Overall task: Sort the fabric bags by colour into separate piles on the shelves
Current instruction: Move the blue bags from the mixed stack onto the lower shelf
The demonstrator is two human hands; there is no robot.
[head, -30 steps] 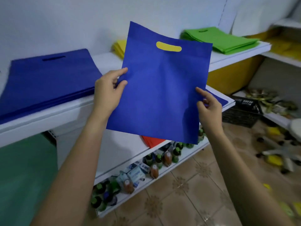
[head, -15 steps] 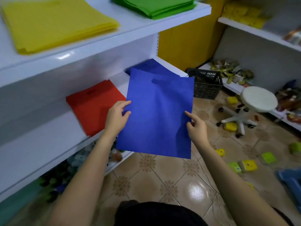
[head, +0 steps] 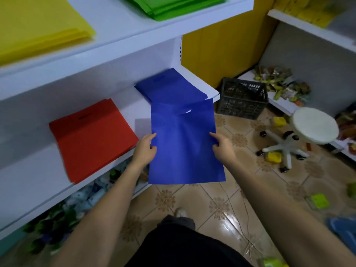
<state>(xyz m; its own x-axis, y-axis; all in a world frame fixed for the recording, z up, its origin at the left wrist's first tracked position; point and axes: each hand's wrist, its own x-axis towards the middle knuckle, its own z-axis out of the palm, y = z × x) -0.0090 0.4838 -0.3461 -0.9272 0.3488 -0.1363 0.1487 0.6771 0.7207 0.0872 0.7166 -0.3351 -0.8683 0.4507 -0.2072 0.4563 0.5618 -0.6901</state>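
Shelves (head: pixel 119 60): yellow pile (head: pixel 38 26) and green pile (head: pixel 173 6) above; red pile (head: pixel 90 137) and blue pile (head: pixel 173 87) below | blue bag (head: pixel 185 145): held flat in air before lower shelf, top edge nearing blue pile; judged light, limp, best pinched at both side edges | left hand (head: pixel 144 149), right hand (head: pixel 223 147): fingers pinch bag's sides.
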